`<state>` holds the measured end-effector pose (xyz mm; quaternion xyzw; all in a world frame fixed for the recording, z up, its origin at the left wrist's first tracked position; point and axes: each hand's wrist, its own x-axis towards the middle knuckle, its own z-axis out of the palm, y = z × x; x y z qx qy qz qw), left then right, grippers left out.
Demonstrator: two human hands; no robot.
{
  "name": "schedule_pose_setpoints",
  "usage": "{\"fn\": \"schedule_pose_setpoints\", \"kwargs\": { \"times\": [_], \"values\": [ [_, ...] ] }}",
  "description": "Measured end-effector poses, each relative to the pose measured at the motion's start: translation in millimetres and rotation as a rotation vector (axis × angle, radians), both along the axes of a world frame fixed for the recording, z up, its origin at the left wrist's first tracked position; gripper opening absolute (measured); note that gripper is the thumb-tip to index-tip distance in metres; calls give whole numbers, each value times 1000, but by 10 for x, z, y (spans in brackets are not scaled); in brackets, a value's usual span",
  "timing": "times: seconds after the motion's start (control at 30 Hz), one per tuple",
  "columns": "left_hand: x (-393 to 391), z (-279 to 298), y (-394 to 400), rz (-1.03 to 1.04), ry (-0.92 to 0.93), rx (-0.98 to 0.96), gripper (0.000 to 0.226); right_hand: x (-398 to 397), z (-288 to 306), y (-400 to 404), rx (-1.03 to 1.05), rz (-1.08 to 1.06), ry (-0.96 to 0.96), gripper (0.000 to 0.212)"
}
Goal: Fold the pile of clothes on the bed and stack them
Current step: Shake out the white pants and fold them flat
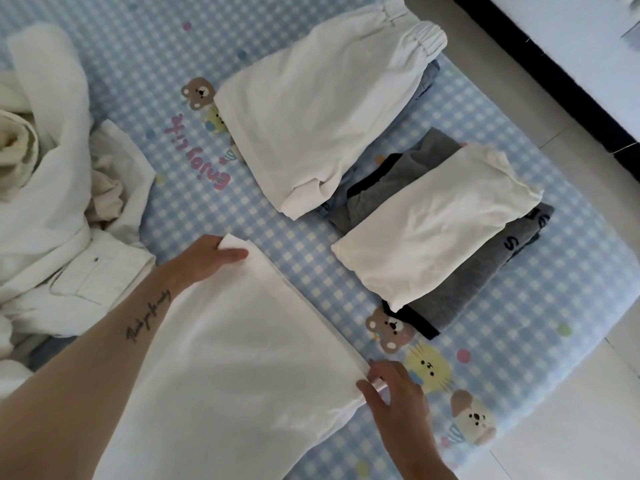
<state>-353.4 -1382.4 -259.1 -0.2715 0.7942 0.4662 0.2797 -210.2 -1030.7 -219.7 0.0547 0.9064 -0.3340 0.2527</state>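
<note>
A white garment [242, 358] is lying flat on the bed [294, 254], filling the view from centre toward 7 o'clock, its long folded edge running diagonally. The left hand [211, 258] is reaching out on a straight, tattooed forearm and pinching the garment's far corner at 11 o'clock of the cloth, thumb on top. The right hand [394, 393] is coming in from 5 o'clock, wrist bent, fingers curling round the near corner of the same edge. Toward 1 o'clock, a folded white piece [433, 226] is sitting on folded grey clothing [460, 289]. Just beyond it, folded white trousers [311, 119] are resting on denim [429, 77]. At 9 o'clock an unfolded pile of white clothes [52, 202] is lying crumpled.
</note>
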Motion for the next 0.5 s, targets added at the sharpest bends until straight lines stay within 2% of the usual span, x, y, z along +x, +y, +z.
{"fn": "schedule_pose_setpoints", "kwargs": {
  "times": [0.23,0.33,0.5],
  "values": [
    [-15,42,-4,-64,16,-78,16,-44,1,341,-158,-230,-172,22],
    [-14,21,15,-103,46,-93,14,-60,-28,321,-120,-244,-227,22],
    [-14,8,68,-135,111,-223,26,-192,17,5,-148,-234,-284,21]
  ]
}}
